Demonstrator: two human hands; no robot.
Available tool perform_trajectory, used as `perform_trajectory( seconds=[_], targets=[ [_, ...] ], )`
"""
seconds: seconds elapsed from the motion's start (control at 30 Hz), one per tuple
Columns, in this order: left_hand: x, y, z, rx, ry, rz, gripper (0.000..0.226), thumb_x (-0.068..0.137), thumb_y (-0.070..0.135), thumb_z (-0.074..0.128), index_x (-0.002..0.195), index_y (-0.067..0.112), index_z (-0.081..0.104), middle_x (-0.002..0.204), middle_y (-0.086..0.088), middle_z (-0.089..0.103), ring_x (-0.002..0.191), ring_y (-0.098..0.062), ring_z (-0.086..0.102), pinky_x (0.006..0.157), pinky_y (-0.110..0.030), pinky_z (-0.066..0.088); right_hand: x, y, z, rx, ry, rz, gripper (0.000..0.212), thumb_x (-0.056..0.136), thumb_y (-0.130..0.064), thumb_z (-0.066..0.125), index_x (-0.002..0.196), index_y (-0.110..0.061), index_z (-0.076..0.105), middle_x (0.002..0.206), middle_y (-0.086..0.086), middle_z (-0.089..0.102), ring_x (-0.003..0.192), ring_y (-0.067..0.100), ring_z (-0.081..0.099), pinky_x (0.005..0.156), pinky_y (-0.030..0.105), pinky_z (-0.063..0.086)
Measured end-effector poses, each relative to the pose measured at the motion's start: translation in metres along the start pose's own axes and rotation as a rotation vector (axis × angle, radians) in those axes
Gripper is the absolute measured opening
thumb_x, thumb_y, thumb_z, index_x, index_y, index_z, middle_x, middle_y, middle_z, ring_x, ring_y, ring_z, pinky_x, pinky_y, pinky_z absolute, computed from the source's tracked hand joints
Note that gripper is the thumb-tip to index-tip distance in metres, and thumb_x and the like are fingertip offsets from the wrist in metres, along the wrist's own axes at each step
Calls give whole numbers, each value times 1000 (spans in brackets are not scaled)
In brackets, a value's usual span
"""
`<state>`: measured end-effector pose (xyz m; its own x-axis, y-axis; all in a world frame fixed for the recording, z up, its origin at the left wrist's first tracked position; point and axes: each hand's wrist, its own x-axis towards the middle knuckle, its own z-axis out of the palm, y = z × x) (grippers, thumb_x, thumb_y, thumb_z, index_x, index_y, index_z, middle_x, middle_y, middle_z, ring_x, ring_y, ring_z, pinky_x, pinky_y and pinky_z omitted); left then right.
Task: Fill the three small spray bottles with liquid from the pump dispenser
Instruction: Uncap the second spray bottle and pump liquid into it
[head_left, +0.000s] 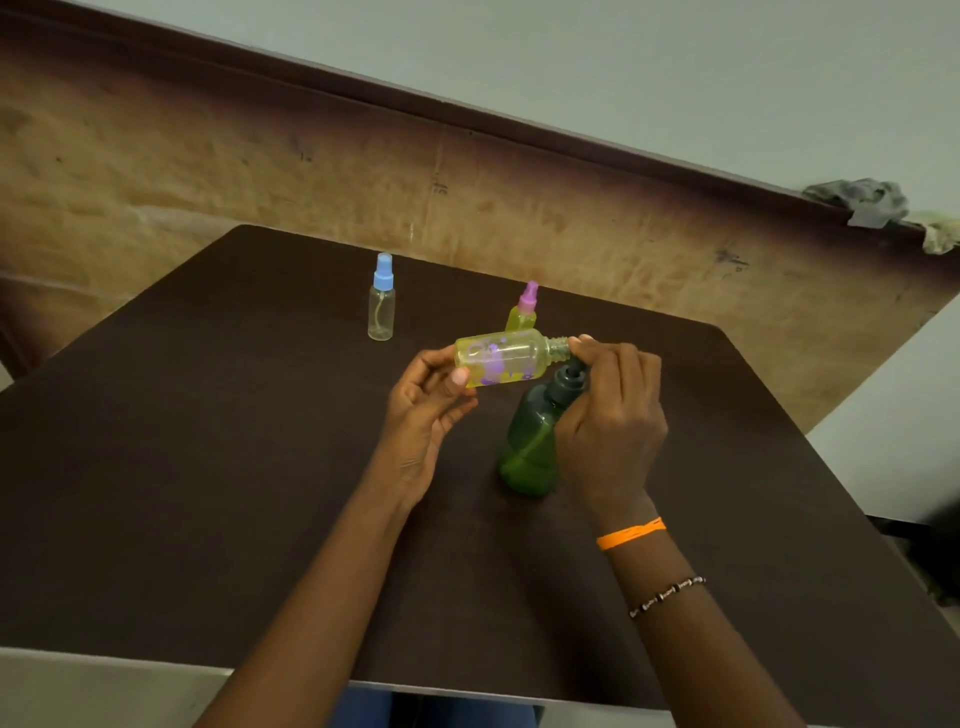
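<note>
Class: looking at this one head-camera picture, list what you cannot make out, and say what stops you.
- Pump dispenser spout: hidden by the right hand.
- Held bottle: its spray cap is nowhere visible.
- Pink-capped bottle: lower body hidden behind the held bottle.
- Left hand: fingertips hidden behind it.

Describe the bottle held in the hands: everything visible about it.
The held spray bottle is small, of clear yellowish plastic with purple blotches on its side. Its spray top is off, baring a threaded neck that points right. It lies roughly horizontal in the air above the dark table. The left hand grips its base end, and the right hand has fingertips at the neck, just above the green pump dispenser. Its liquid level cannot be told.
</note>
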<state>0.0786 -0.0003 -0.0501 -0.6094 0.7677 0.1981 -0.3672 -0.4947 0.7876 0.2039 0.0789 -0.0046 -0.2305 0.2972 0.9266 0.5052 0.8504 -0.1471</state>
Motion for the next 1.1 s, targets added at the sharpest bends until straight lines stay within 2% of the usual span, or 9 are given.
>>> perform_trajectory(
  seconds=[0.27, 0.4, 0.47, 0.6, 0.67, 0.77, 0.87, 0.97, 1.1],
  targets=[
    [-3, 1, 1, 3, -9, 2, 64, 41, 53, 86, 91, 22, 62, 81, 11, 68, 71, -2, 61, 72, -20, 53, 18, 0, -16, -45, -87, -53, 26, 78, -2, 42, 86, -3, 67, 78, 6, 63, 86, 19, 43, 61, 24, 38],
    [-1, -1, 1, -4, -9, -7, 57, 46, 45, 86, 91, 22, 61, 81, 11, 68, 71, -2, 61, 73, -22, 53, -1, -6, -9, -11, -34, 29, 38, 75, 6, 41, 101, -2, 68, 94, 8, 66, 94, 21, 44, 68, 26, 46],
    [0, -2, 0, -15, -5, -12, 60, 43, 49, 87, 90, 22, 61, 81, 11, 68, 71, -2, 62, 72, -21, 53, -7, -6, -5, -10, -31, 33, 41, 74, 8, 41, 103, -1, 68, 99, 9, 67, 94, 20, 45, 71, 25, 45],
    [-1, -2, 0, -14, -3, -16, 63, 43, 49, 87, 92, 21, 60, 83, 11, 68, 72, -2, 62, 73, -21, 53, 2, -3, -8, -11, -37, 21, 34, 76, 6, 41, 95, -2, 69, 88, 7, 66, 89, 20, 44, 65, 27, 45],
    [-2, 0, 1, 5, -11, -17, 55, 49, 41, 84, 93, 20, 59, 82, 11, 69, 71, -2, 62, 73, -22, 53, 13, 0, -12, -19, -58, -10, 28, 78, 3, 43, 88, -3, 68, 80, 6, 64, 87, 20, 42, 61, 28, 43],
    [-2, 0, 2, 7, -19, -22, 41, 59, 32, 79, 92, 20, 58, 79, 12, 68, 69, -2, 61, 74, -23, 51, 20, -2, -15, -10, -92, -16, 27, 74, -4, 41, 85, -4, 66, 78, 5, 62, 90, 21, 41, 65, 26, 39],
    [-2, 1, 2, -1, -18, -21, 59, 45, 48, 87, 91, 21, 60, 81, 10, 68, 70, -2, 62, 72, -21, 53, 8, -6, -11, 4, -61, 38, 32, 71, 3, 45, 95, -3, 66, 87, 8, 63, 92, 21, 41, 65, 26, 42],
    [0, 0, 0, -28, -8, -30, 62, 41, 52, 87, 89, 24, 62, 82, 10, 68, 71, -2, 62, 72, -21, 53, -3, -7, -3, -25, -51, 35, 42, 63, 16, 52, 99, 0, 65, 92, 11, 63, 89, 21, 43, 66, 24, 41],
    [-2, 0, 0, -33, -11, -37, 61, 42, 49, 88, 91, 23, 61, 83, 10, 69, 72, -3, 62, 72, -21, 53, 2, -6, -8, -30, -101, 11, 35, 67, 10, 48, 97, 0, 64, 89, 12, 61, 89, 21, 43, 65, 28, 45]
  ],
)
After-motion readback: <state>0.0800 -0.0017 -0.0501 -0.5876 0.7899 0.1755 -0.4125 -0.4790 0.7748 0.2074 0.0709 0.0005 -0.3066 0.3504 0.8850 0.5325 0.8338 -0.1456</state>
